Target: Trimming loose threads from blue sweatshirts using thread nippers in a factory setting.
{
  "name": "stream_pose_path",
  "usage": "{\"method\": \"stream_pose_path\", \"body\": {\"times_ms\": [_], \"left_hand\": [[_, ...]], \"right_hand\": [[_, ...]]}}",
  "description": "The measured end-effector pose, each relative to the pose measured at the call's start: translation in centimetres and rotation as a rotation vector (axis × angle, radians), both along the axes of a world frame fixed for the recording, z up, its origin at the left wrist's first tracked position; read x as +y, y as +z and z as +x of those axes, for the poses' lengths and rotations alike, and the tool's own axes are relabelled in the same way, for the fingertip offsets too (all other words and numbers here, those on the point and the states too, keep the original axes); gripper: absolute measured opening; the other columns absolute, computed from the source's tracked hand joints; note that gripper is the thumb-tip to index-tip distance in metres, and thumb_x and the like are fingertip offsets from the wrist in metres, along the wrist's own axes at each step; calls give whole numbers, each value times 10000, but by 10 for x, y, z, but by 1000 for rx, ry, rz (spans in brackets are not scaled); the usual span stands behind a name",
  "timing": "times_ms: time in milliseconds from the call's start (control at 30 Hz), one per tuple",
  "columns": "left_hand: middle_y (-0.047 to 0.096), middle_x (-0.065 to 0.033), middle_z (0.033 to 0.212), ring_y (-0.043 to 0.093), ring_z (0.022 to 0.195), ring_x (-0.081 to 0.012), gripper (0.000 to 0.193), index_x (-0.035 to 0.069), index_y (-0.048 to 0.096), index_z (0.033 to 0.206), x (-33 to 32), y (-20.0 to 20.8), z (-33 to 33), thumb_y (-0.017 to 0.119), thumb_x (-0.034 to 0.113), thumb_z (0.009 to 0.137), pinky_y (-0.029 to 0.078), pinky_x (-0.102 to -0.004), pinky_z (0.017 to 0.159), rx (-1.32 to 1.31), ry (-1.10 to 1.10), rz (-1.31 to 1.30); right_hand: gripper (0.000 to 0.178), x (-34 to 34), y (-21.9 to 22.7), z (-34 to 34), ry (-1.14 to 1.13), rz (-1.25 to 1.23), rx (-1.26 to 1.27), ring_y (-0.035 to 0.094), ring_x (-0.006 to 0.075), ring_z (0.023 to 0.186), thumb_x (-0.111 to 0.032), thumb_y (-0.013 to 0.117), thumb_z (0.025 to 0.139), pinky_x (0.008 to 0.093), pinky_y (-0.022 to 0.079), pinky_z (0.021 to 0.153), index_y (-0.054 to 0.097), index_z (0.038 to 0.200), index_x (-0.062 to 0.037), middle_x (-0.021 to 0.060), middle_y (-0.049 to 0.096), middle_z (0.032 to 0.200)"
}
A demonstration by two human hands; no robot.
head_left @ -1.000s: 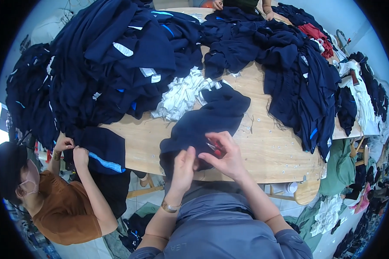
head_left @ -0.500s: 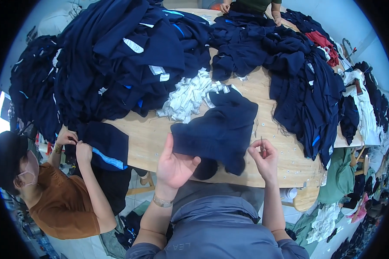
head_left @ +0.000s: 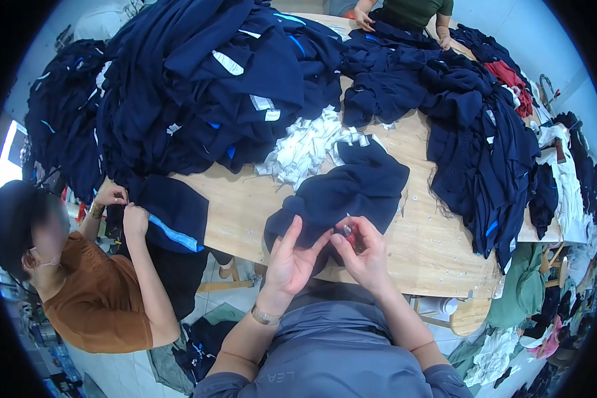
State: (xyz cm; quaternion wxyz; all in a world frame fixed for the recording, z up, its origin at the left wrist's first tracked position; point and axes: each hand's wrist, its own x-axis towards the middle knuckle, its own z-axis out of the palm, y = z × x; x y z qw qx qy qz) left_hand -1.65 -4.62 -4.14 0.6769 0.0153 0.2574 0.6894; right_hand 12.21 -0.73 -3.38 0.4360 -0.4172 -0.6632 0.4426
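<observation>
A dark navy garment (head_left: 361, 186) lies bunched at the table's near edge, right in front of me. My left hand (head_left: 289, 264) is open, palm turned up, over the garment's near part, and its fingers hold nothing. Close beside it on the right, my right hand (head_left: 367, 262) is closed on a small red-handled tool with a metal tip (head_left: 349, 231). The tool's exact kind is hard to make out, as the fingers cover most of it. Fingertips of both hands come close together; I cannot tell whether they touch.
Behind the garment lies a heap of white labels (head_left: 305, 149) on the wooden table (head_left: 235, 219). A tall pile of navy garments (head_left: 199, 86) rises at the far left; more navy garments (head_left: 474, 139) lie at right. Co-workers (head_left: 106, 292) work at the left and far side.
My right hand has moved left with the small tool, closer to my left hand. My left hand has shifted slightly right and its fingers have turned inward. The view has shifted a little.
</observation>
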Motion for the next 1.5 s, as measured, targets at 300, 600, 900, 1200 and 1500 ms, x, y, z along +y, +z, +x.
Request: {"method": "stream_pose_path", "body": {"times_ms": [300, 600, 900, 1200, 1500], "left_hand": [[606, -38, 990, 567, 965, -153, 138, 45, 593, 985, 0, 6, 8, 529, 143, 912, 467, -332, 857, 89, 97, -54], [591, -11, 998, 551, 930, -110, 135, 74, 571, 1032, -3, 1, 18, 511, 123, 922, 446, -292, 819, 177, 151, -10], [572, -8, 1025, 538, 942, -107, 150, 67, 553, 1058, -3, 1, 20, 507, 109, 922, 443, -292, 816, 211, 150, 6], [580, -101, 1134, 556, 1059, -199, 293, 38, 513, 1161, -4, 0, 17, 423, 230, 959, 474, -371, 908, 237, 92, 3], [323, -119, 1397, 366, 1259, -241, 725, 64, 206, 1394, -14, -12, 17, 167, 602, 909, 356, -496, 996, 69, -338, 165]], "right_hand": [[226, 2, -5, 1, 34, 324, -237, 501, 188, 496, -178, 707, 754, 279, 391, 441, 563, 815, -14, 71, 507, 668], [221, 3, -5, 3, 6, 480, -487, 527, 204, 498, -193, 715, 719, 304, 401, 450, 564, 792, -49, 59, 499, 624], [215, 6, -5, 4, -15, 535, -518, 519, 209, 492, -204, 711, 716, 315, 391, 446, 566, 789, -61, 45, 497, 619], [215, 2, -14, 3, -123, -46, -34, 388, 96, 464, -184, 673, 796, 250, 333, 448, 519, 840, -41, 22, 437, 550], [159, 14, -13, 18, 110, -181, -81, 396, 20, 561, -81, 701, 762, 193, 348, 497, 556, 780, -19, -27, 481, 616]]}}
